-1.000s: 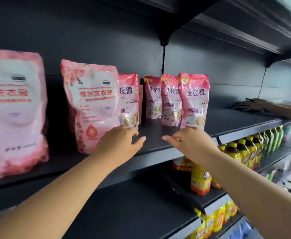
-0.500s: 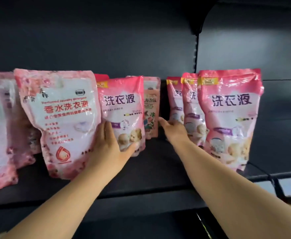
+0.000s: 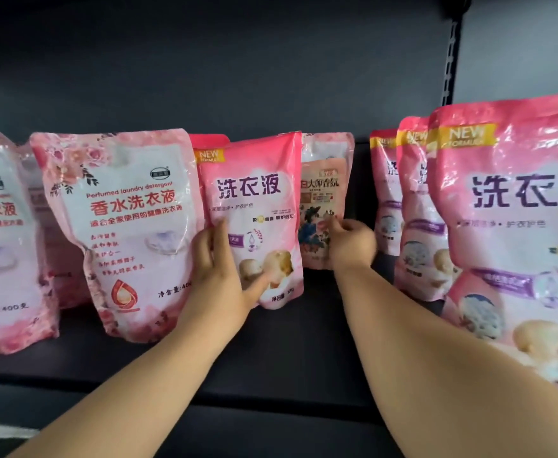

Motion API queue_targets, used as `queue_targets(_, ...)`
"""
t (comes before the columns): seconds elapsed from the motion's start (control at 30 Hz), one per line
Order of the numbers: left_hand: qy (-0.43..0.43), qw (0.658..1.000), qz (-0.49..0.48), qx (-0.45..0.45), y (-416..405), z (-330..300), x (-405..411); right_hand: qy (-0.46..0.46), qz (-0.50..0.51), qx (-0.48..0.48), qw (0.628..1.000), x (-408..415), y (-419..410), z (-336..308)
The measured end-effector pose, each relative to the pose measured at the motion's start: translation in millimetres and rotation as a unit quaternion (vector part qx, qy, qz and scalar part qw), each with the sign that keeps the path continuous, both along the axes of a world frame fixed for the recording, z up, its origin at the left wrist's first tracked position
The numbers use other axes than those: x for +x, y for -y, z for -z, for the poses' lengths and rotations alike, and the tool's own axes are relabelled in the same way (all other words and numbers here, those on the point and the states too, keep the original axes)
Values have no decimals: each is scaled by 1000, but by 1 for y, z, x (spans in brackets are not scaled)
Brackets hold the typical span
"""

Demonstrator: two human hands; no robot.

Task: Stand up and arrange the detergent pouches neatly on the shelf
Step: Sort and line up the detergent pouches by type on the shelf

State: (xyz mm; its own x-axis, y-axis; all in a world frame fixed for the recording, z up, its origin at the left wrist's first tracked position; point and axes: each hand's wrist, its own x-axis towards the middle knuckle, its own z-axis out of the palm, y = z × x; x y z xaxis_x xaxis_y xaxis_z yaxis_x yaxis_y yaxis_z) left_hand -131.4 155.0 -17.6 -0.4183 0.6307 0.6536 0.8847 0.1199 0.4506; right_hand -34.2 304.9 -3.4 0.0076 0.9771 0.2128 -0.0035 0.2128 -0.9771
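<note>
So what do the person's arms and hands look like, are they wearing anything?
Nothing shows on them. Both forearms are bare right up to the picture's edge, with no sleeves in view. The left hand and right hand wear no gloves, and no rings, watch or bracelet can be seen. The fingernails look short and plain.

pouches (image 3: 251, 223): we see pink detergent packs upright in a row across mid-frame
shelf (image 3: 290, 355): dark, carrying them
</note>
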Motion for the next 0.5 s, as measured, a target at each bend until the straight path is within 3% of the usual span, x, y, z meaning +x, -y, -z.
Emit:
queue_targets(0.2, 0, 1000, 13, 5, 1, 0, 0, -11, 16, -8, 1000, 11, 26, -9)
queue_targets(0.4, 3, 999, 33, 7, 8, -1, 3, 40, 28, 102, 994, 32, 78, -16)
queue_targets(0.5, -30, 999, 14, 6, 19, -3, 4, 15, 9, 124, 992, 51, 105, -13)
